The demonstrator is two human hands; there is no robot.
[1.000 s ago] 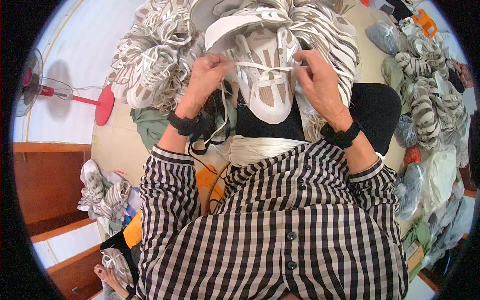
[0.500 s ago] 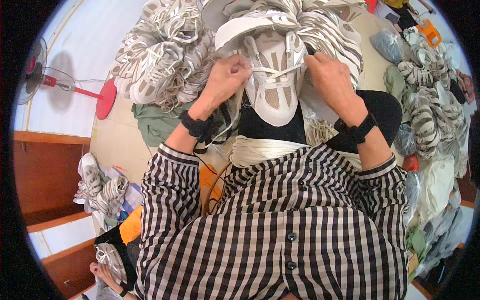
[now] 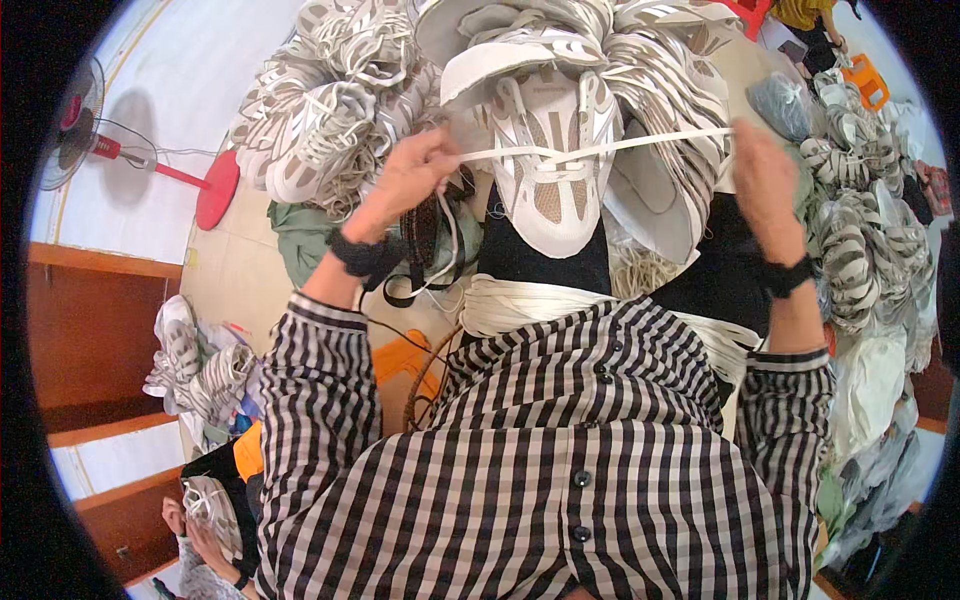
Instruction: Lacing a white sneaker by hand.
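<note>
A white and beige shoe upper lies toe toward me across my black-clad lap. A flat white shoelace runs through its lower eyelets and crosses over the tongue. Left of the upper, my left hand is closed on one end of the lace. My right hand, slightly blurred, grips the other end well out to the right. Both ends are stretched nearly straight, the right one longer. A bundle of white laces rests on my lap below the toe.
Stacked shoe uppers stand at the far left, with more uppers behind the lap. A red-based fan is on the left. Bagged uppers line the right. A co-worker's hands hold another upper at the lower left.
My hands have moved apart, the right one farther outward, drawing the lace ends out to both sides. The upper stays nearly in place. The co-worker's hands have shifted.
</note>
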